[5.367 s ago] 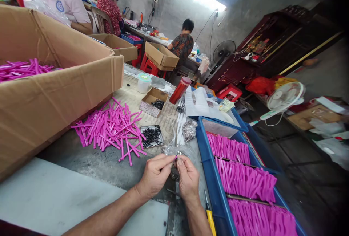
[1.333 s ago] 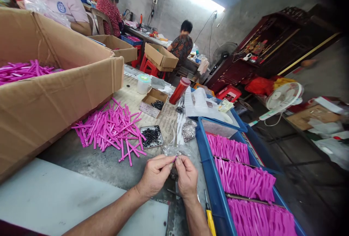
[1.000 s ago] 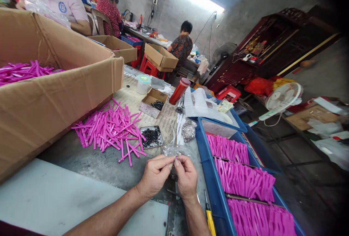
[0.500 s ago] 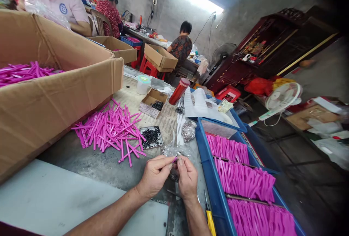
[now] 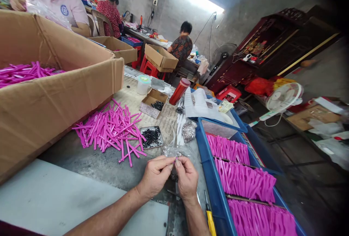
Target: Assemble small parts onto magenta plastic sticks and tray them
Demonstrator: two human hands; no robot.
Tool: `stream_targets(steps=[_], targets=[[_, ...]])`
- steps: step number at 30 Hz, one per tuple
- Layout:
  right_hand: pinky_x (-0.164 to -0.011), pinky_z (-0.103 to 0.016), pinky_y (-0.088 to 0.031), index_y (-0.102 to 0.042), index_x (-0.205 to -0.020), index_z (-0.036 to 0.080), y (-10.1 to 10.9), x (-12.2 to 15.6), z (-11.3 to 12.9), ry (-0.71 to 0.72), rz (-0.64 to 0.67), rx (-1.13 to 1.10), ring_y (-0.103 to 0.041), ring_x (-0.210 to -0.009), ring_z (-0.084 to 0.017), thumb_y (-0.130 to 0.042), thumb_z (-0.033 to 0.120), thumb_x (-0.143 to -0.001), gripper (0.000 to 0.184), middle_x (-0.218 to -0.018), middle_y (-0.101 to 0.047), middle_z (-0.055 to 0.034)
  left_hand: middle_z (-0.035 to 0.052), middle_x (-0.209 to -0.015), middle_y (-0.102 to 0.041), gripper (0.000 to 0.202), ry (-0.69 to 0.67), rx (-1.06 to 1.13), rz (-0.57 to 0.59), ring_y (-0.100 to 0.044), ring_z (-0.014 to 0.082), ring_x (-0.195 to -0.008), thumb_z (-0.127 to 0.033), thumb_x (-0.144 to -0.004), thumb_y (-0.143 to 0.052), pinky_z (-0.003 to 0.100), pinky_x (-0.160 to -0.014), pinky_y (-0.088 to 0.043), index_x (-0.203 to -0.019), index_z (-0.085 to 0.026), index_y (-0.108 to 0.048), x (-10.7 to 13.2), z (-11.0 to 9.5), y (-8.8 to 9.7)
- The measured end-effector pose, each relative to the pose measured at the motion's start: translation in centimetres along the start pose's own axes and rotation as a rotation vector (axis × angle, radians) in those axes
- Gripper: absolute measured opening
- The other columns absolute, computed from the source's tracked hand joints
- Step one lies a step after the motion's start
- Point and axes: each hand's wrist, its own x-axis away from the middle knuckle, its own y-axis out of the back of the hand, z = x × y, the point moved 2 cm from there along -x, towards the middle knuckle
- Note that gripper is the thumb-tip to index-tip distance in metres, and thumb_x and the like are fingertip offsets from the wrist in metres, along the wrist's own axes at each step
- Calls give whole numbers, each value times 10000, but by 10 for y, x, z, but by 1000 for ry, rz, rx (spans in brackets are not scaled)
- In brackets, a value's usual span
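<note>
My left hand (image 5: 156,175) and my right hand (image 5: 187,178) meet fingertip to fingertip above the bench, both closed in a pinch. Between them a small bit of a magenta plastic piece (image 5: 176,158) shows; the fingers cover most of it. Just beyond the fingertips lies a clear plastic bag (image 5: 170,151) with small metal parts. To the left is a loose pile of magenta plastic strips (image 5: 109,129), beside a small tray (image 5: 160,145) of black pin-like parts. On the right a blue crate (image 5: 218,207) holds rows of magenta pieces (image 5: 245,178).
A large cardboard box (image 5: 62,101) stands at the left. A yellow-handled screwdriver (image 5: 210,221) lies by the crate. Farther back are a small carton (image 5: 148,109), a lidded tub (image 5: 143,85) and a red cylinder (image 5: 178,92). Several people sit in the background.
My hands stay almost in place; the right fingertips have shifted slightly, and less of the magenta piece shows between them. At the far left, a co-worker's hand has come into view.
</note>
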Motion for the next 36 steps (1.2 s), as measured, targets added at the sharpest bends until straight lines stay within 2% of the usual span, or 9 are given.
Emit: stream_targets(steps=[2,6,11,15,20,25,29,31,36], targets=[[-438,-194,-339,-533,-651,151,0,0,-1,-11,1,-12,-387,-467,-86,-494,318,-729,189,-513,-439,38,16,-571,-524,249,8,5,-2,-457,89,-487,-112,-729,-451,176,-423,-388,-847,-124,-670,0,0,0],[-516,-212,-385,-534,-709,158,1,-1,1,10,-23,-42,-453,-552,-105,-542,297,-694,139,-603,-509,16,9,-562,-510,245,37,8,5,-445,87,-479,-116,-728,-460,175,-415,-377,-860,-127,-666,1,3,0],[-451,-196,-347,-534,-663,153,1,-1,0,-21,14,-3,-395,-480,-89,-505,306,-723,166,-526,-449,37,15,-573,-520,238,58,24,-4,-425,75,-446,-121,-725,-465,172,-400,-370,-850,-110,-668,1,3,0],[-521,-212,-383,-534,-702,156,2,0,-1,7,-20,-6,-442,-551,-103,-537,300,-699,144,-596,-497,20,-2,-548,-485,241,74,43,6,-405,64,-418,-119,-724,-466,167,-385,-358,-856,-112,-667,0,3,-1],[-433,-196,-335,-509,-624,157,0,0,1,-28,3,-18,-381,-459,-86,-488,333,-731,207,-501,-426,42,-9,-557,-457,244,62,73,15,-398,57,-416,-131,-729,-459,158,-371,-343,-859,-122,-666,2,5,-2],[-525,-219,-389,-526,-702,160,-1,0,2,5,-44,-37,-455,-551,-107,-555,310,-681,154,-602,-510,15,-19,-542,-431,248,89,91,20,-392,54,-413,-132,-732,-459,156,-375,-343,-875,-125,-662,2,5,-1],[-473,-205,-359,-506,-641,161,-2,1,4,-36,-20,-56,-406,-481,-89,-522,313,-709,168,-524,-448,40,-16,-548,-430,237,89,115,13,-394,55,-418,-151,-722,-473,154,-362,-331,-851,-129,-671,2,5,-1],[-470,-209,-359,-510,-650,158,-3,1,4,-33,1,-51,-408,-479,-91,-516,321,-711,174,-530,-456,36,-18,-555,-425,237,123,160,5,-386,47,-401,-168,-719,-479,154,-352,-322,-851,-124,-670,2,7,-3],[-532,-227,-379,-516,-660,157,0,4,1,20,-53,37,-444,-534,-108,-511,311,-719,165,-562,-484,24,-32,-543,-395,248,225,253,24,-350,29,-350,-195,-713,-484,152,-320,-292,-858,-109,-666,4,7,-5]])
